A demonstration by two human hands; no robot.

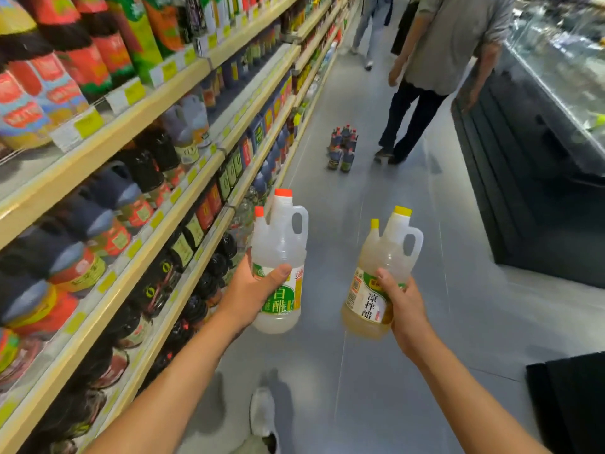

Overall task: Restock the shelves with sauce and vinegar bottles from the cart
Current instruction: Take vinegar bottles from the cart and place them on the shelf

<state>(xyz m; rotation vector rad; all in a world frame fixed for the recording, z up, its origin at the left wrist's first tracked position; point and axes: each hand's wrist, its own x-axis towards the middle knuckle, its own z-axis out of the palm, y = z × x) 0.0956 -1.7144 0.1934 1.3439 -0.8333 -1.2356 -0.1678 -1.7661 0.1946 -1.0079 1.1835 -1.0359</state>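
Note:
My left hand (253, 290) grips a clear white vinegar jug (281, 244) with an orange cap and a green-and-white label, held upright over the aisle floor. A smaller orange-capped bottle is strapped to its side. My right hand (404, 309) grips a yellowish vinegar jug (381, 257) with a yellow cap, tilted slightly right, also with a small bottle attached. Both jugs hang at waist height, just right of the shelves (183, 198) full of dark sauce and vinegar bottles. The cart is not clearly seen.
A cluster of dark bottles (342, 149) stands on the floor ahead. A person in a grey shirt (435, 70) walks away down the aisle; another is farther off. A chest freezer (537, 132) lines the right side. A black object (569, 398) sits at bottom right.

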